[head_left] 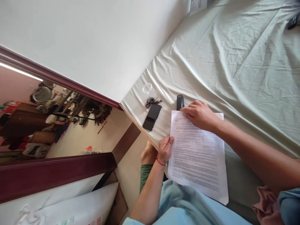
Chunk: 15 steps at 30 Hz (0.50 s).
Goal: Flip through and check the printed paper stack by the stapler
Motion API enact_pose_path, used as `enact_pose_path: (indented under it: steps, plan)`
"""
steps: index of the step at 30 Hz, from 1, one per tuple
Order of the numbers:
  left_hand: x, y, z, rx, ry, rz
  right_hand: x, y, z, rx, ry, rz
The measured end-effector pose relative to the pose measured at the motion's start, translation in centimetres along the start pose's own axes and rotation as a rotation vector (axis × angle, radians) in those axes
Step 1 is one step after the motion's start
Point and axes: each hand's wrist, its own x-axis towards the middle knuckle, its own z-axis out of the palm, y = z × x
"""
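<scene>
We cannot read the small lines on the white rectangular printed paper, and the right hand covers part of its top. Behind this paper, some fingers of the left hand are hidden from us. Just beyond the right fingertips, the black narrow stapler-like device has its near end out of our sight. Far beyond these fingers, the picture's top cuts a white printed sheet, too blurred for reading. Far to their right, the edge cuts a dark small object, which we cannot identify. Well left of the left fingers, a white bulky sack is cut off below.
</scene>
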Motion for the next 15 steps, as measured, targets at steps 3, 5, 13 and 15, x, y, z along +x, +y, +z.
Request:
enact_pose_path:
  steps: [3,5,13,15]
  plan:
    - [-0.18,-0.03,-0.03,-0.027,-0.012,-0.003,-0.15,-0.57,0.18,0.048,0.038,-0.021]
    - [-0.28,0.03,-0.01,-0.033,-0.025,-0.013,-0.12,-0.66,0.1,0.131,0.071,-0.008]
    - [-0.07,-0.15,0.02,0.082,-0.053,0.038,0.07,-0.45,0.16,0.236,0.107,0.08]
    - [-0.03,-0.22,0.02,0.088,-0.066,0.038,0.06,-0.42,0.19,0.233,0.118,0.092]
